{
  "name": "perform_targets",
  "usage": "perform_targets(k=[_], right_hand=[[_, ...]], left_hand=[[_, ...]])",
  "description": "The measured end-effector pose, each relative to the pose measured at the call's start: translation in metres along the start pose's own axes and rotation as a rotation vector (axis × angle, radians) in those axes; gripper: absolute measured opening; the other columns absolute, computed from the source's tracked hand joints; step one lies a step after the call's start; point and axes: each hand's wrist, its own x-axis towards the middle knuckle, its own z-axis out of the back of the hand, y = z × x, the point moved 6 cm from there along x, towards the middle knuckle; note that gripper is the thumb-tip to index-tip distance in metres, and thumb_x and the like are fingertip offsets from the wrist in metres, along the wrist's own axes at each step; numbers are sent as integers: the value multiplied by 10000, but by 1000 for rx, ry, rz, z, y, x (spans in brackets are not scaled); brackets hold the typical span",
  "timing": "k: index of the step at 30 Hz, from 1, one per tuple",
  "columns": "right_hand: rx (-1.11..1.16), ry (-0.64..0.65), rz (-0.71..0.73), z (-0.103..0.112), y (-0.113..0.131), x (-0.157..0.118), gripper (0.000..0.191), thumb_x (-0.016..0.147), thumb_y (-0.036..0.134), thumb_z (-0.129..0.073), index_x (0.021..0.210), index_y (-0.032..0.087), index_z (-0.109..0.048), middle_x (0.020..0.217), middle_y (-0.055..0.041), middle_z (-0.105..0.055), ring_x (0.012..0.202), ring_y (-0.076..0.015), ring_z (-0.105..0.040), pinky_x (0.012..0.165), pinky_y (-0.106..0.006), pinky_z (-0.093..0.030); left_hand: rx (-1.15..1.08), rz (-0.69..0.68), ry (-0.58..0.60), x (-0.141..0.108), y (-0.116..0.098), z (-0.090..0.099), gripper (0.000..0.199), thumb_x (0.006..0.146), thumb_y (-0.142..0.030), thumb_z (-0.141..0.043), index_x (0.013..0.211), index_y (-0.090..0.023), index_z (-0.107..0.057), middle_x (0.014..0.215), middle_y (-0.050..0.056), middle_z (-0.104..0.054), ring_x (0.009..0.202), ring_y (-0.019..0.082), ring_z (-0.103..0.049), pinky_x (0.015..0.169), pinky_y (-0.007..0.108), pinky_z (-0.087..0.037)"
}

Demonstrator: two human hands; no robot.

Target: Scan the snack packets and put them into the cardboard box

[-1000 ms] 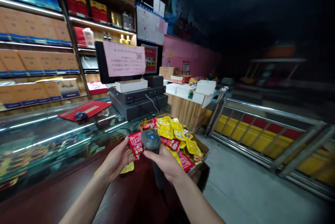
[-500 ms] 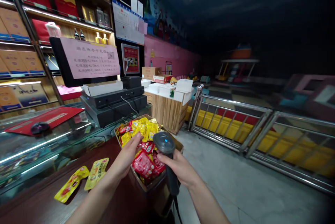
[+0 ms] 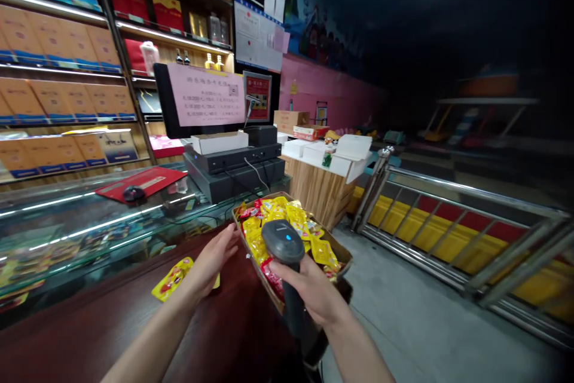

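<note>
My right hand [image 3: 314, 290] is wrapped round the handle of a dark barcode scanner [image 3: 282, 242], whose blue light is lit. The scanner is over a cardboard box [image 3: 255, 257] full of yellow and red snack packets [image 3: 258, 236], hiding part of them. Just left of the box, my left hand [image 3: 217, 260] hovers with its fingers stretched out and nothing visible in them. Beneath it, a yellow snack packet [image 3: 173, 280] lies on the dark red counter [image 3: 215, 335]; a second one is mostly covered by the hand.
A glass display case [image 3: 89, 230] runs along the left, with a mouse [image 3: 133, 193] on a red mat. A monitor [image 3: 164, 102] with a pink notice stands behind. To the right are a metal railing [image 3: 430, 183] and grey floor [image 3: 381, 299].
The view has turned left, so the surroundings sit further right. My left hand has drawn back from over the box to its left side. The scanner stays in my right hand.
</note>
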Motion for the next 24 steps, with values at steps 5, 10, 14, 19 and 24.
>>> perform_targets(k=[5,10,14,19,24], right_hand=[[31,136,-63,-53,-30,19,417,672,292,-718,1070,211,-626,1109,-25,-646,1078,-205,-544,997,-352,-348],[8,141,-228,-84,-76,44,332,625,293,-744,927,182,-659,892,-17,-683,852,-175,-608,847,-318,-436],[1,134,-312,-94,-107,61,318,624,281,-737,914,172,-667,850,-18,-687,790,-158,-612,788,-293,-451],[-2,111,-388,-94,-133,73,255,633,262,-719,872,180,-685,810,-17,-695,779,-157,-622,756,-276,-464],[-8,74,-452,-90,-150,81,296,642,277,-714,912,161,-676,842,-49,-700,787,-163,-636,729,-288,-486]], left_hand=[[-14,-6,-117,-2,-2,66,428,819,-433,-566,1140,-150,-577,1268,127,-553,1198,209,-488,1015,332,-381],[-85,36,-203,-3,14,112,413,834,-413,-551,1131,-126,-564,1187,150,-598,1118,207,-553,968,322,-425],[-146,86,-186,-3,28,121,443,862,-407,-506,1177,-96,-523,1252,189,-548,1171,222,-516,983,331,-410],[-141,142,-142,-1,42,121,428,883,-374,-476,1189,-79,-521,1346,214,-453,1223,224,-470,1010,327,-376],[-80,136,-116,10,55,129,454,851,-395,-523,1197,-101,-530,1353,206,-447,1236,254,-451,976,355,-406]])
